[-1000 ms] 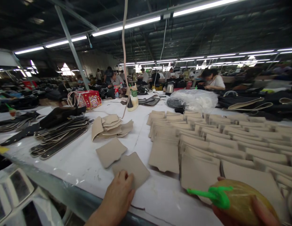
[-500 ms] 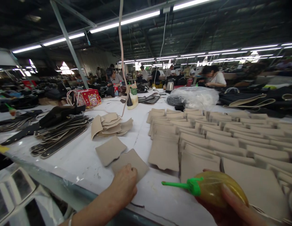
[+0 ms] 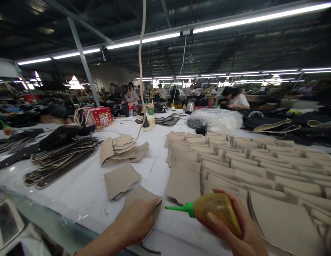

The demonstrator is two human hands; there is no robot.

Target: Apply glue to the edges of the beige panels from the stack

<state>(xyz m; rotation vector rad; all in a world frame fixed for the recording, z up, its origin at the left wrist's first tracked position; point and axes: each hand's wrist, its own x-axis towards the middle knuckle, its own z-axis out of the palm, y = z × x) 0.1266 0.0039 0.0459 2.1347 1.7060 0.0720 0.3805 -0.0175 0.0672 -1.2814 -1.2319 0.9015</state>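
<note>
My left hand (image 3: pixel 138 218) is closed on the near right edge of a beige leather-like piece (image 3: pixel 140 195), which bends up off the white table there. My fingertips are partly hidden behind the hand. My right hand (image 3: pixel 240 227) grips a squeeze glue bottle (image 3: pixel 217 211) filled with yellowish-brown liquid. Its thin green nozzle (image 3: pixel 178 208) points left, close to the raised edge of the piece without visibly touching it. Another flat beige piece (image 3: pixel 121 180) lies just beyond, and a loose pile of beige pieces (image 3: pixel 124 149) sits behind that.
Rows of overlapping beige pieces (image 3: pixel 264 170) cover the right side. Dark straps (image 3: pixel 65 158) are stacked at left. Farther back are a red patterned bag (image 3: pixel 100 116), a white container (image 3: pixel 149 121), a clear plastic bag (image 3: pixel 217 119) and a kettle (image 3: pixel 190 106). A cord (image 3: pixel 140 67) hangs down. People work beyond.
My right hand has brought the glue bottle leftward, towards my left hand. The piece under my left hand lay flat before; now its right edge is lifted. The whole view has shifted slightly.
</note>
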